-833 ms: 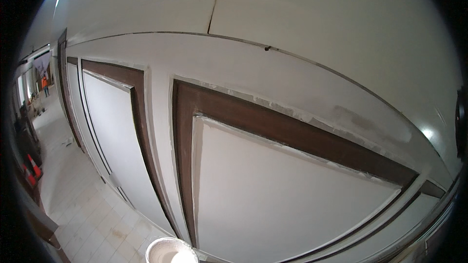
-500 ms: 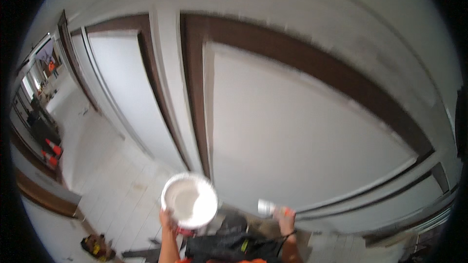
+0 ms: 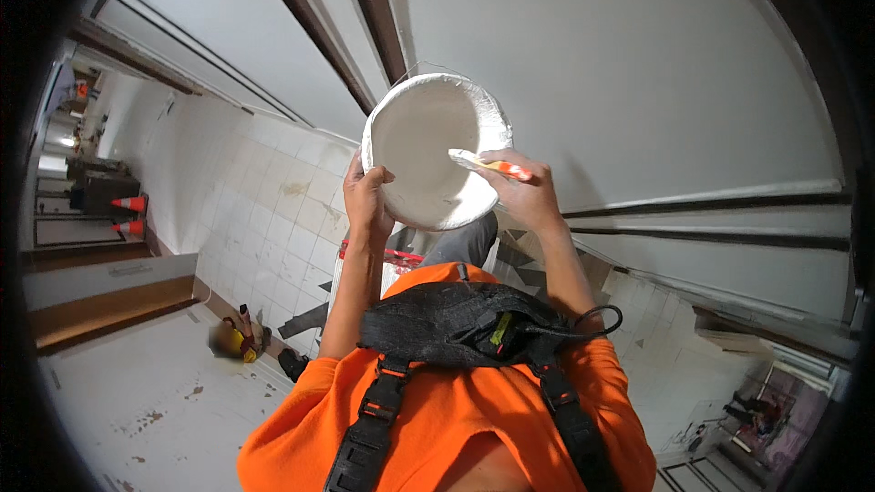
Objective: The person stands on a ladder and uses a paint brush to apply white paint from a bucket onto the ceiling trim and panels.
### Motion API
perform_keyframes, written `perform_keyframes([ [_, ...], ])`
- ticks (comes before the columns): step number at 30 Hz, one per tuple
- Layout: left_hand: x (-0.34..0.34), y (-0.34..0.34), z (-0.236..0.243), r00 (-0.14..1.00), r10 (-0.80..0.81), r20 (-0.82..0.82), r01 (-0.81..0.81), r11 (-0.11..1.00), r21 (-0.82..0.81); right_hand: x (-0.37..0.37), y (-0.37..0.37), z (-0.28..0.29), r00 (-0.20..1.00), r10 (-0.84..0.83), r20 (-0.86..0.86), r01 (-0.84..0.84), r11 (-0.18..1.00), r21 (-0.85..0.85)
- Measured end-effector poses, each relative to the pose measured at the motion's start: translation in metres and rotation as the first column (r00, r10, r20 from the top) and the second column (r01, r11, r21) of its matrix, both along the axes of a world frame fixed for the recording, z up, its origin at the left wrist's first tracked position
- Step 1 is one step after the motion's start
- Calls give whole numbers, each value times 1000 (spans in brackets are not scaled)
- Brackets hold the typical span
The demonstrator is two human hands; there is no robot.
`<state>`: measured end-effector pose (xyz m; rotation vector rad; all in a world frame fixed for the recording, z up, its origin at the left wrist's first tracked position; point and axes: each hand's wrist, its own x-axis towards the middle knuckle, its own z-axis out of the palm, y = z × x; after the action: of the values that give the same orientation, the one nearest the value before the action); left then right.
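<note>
My left hand (image 3: 366,199) grips the left rim of a round white bucket (image 3: 495,120), thumb over the edge. The bucket is tilted toward me, with whitish paint inside and caked around its wall, and a thin wire handle behind it. In my right hand (image 3: 529,193) is a paintbrush (image 3: 499,167) with an orange and pale handle. Its white-coated bristles point left, over the right part of the bucket's opening. Whether the bristles touch the paint, I cannot tell.
Ahead stands a white panelled wall (image 3: 583,64) with dark brown trim (image 3: 374,14). Left are tiled floor (image 3: 273,187), traffic cones (image 3: 132,205) and a dark cabinet (image 3: 105,193). Another person (image 3: 239,339) is at the lower left. Something red (image 3: 392,257) lies below the bucket.
My right hand has brought the paintbrush from right of the bucket to over its opening. The view has tipped down, showing more of my arms and orange top. My left hand keeps the bucket.
</note>
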<state>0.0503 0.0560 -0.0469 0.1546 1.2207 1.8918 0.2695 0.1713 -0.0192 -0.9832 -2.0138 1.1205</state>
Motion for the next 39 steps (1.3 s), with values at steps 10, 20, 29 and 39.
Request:
perform_keyframes([
  [10,-17,2,7,995,-96,-21,95,995,-10,-43,4,-28,980,138,144,-145,989,37],
  [20,-18,-2,13,993,-108,-46,105,993,-58,-46,4,-12,973,126,192,-111,990,-89],
  [29,-20,-1,1,991,-136,-14,135,989,-59,-23,12,52,997,-6,-76,4,1000,-27],
  [39,-16,4,8,988,-148,42,151,985,-81,-10,11,88,937,-21,-348,27,1000,12],
])
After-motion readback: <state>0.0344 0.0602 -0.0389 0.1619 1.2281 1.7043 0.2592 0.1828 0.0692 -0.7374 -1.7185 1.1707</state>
